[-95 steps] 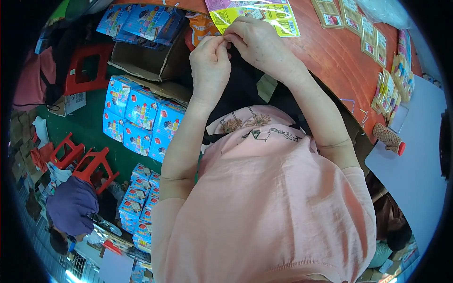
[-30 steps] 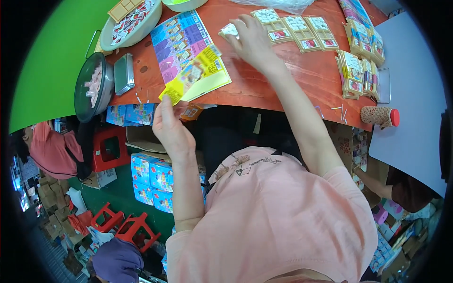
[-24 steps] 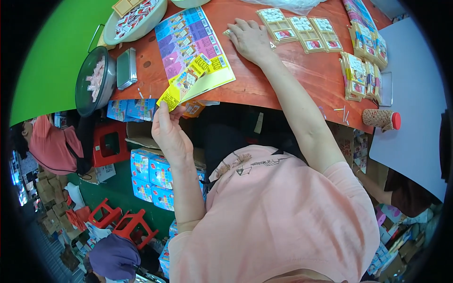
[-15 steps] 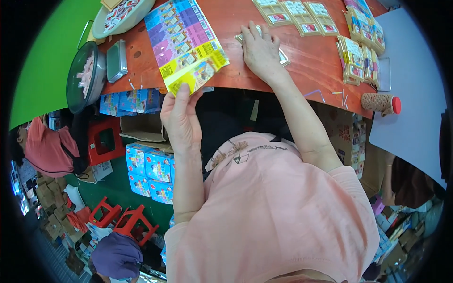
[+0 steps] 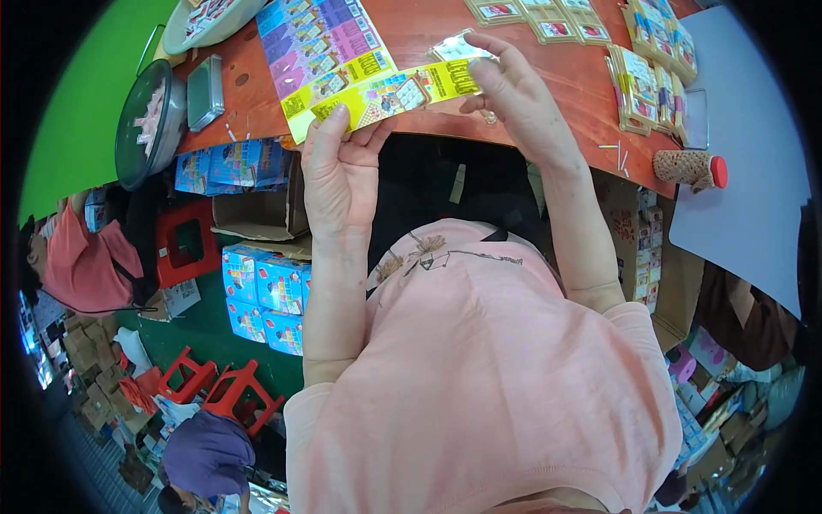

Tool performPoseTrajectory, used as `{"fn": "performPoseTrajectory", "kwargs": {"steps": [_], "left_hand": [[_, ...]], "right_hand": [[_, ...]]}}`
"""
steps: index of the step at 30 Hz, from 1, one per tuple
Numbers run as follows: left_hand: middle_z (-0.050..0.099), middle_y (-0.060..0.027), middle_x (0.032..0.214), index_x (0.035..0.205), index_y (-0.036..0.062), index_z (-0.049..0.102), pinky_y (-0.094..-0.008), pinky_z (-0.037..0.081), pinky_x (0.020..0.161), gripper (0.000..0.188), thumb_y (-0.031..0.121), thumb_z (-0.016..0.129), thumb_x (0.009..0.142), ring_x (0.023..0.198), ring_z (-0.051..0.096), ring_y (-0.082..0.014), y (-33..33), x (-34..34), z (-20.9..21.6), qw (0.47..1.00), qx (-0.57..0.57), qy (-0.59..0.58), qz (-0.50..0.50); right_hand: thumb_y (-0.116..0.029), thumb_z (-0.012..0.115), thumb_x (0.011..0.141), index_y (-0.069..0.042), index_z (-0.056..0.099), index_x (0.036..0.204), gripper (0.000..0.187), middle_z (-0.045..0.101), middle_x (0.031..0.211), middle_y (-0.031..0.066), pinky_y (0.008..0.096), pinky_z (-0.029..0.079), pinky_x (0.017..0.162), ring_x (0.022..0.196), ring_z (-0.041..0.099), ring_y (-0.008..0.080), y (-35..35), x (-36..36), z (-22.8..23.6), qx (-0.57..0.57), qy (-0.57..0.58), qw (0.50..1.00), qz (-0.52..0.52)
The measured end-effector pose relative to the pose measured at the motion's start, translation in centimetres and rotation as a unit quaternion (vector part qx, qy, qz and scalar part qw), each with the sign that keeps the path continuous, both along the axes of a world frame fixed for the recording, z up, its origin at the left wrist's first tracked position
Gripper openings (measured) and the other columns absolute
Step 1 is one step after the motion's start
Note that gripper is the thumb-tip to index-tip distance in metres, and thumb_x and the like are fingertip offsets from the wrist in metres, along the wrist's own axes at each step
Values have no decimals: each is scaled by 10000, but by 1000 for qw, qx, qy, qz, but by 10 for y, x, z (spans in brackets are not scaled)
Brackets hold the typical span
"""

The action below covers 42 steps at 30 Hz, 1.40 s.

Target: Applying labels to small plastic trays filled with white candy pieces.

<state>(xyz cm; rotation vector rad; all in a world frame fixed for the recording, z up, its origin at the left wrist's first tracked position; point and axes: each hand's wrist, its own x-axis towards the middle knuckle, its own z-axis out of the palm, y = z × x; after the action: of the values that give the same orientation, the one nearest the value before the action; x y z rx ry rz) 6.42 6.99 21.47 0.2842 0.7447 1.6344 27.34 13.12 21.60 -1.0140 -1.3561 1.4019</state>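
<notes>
A yellow printed card strip (image 5: pixel 396 96) is stretched between my hands over the near edge of the table. My left hand (image 5: pixel 341 176) pinches its left end, thumb on top and fingers beneath. Its right end is gripped by my right hand (image 5: pixel 533 107), with the index finger raised. Under and behind the strip lie printed card sheets (image 5: pixel 321 43) in bands of blue, purple, pink and yellow. A small clear plastic case (image 5: pixel 454 47) rests on the table just behind my right hand, which partly hides it.
Filled small cases (image 5: pixel 548 21) lie at the back, with stacked cases (image 5: pixel 638 94) to the right. A jar with a red lid (image 5: pixel 685 169) lies at the right edge. On the left are a dark bowl (image 5: pixel 128 167) and a metal tin (image 5: pixel 205 90). Two people are lower left.
My right hand has lifted off the small case and come nearer, taking the strip's right end. The strip has swung from a slant to nearly level, away from the sheets.
</notes>
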Motion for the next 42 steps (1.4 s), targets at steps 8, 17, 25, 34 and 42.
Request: {"fn": "performPoseTrajectory", "kwargs": {"steps": [8,17,25,34,42], "left_hand": [[714,-120,992,1119,-10,635,-303,553,720,242,182,633,971,824,717,-207,-14,28,-37,974,-98,141,-147],[701,-122,926,1068,-36,633,-242,493,489,281,232,613,984,631,690,-175,30,56,-40,948,-157,193,-199],[696,-139,891,1084,-61,622,-234,511,461,318,240,611,984,614,699,-207,37,68,-45,944,-191,199,-179],[710,-173,919,1103,-75,618,-245,533,461,340,243,607,985,633,715,-228,40,76,-50,938,-227,196,-173],[714,-152,839,1042,-65,649,-247,537,472,302,229,625,975,623,709,-205,33,77,-54,911,-252,281,-167]], "right_hand": [[-102,619,954,-20,483,1336,414,665,1062,76,240,489,843,952,605,87,-11,59,-25,-28,-60,996,-56],[-135,605,977,-37,667,1155,213,660,1025,28,207,509,806,952,606,62,49,86,-52,15,-100,993,-62],[-206,623,978,-85,696,1166,234,679,1047,-6,191,476,730,885,590,46,66,88,-55,-12,-156,986,-48],[-153,579,995,-61,698,1156,220,692,1075,37,257,519,845,995,634,104,83,93,-75,41,-281,958,-21],[-70,590,941,-186,725,1140,266,638,956,58,303,520,754,891,646,202,64,78,-68,216,-434,875,-2]]}}
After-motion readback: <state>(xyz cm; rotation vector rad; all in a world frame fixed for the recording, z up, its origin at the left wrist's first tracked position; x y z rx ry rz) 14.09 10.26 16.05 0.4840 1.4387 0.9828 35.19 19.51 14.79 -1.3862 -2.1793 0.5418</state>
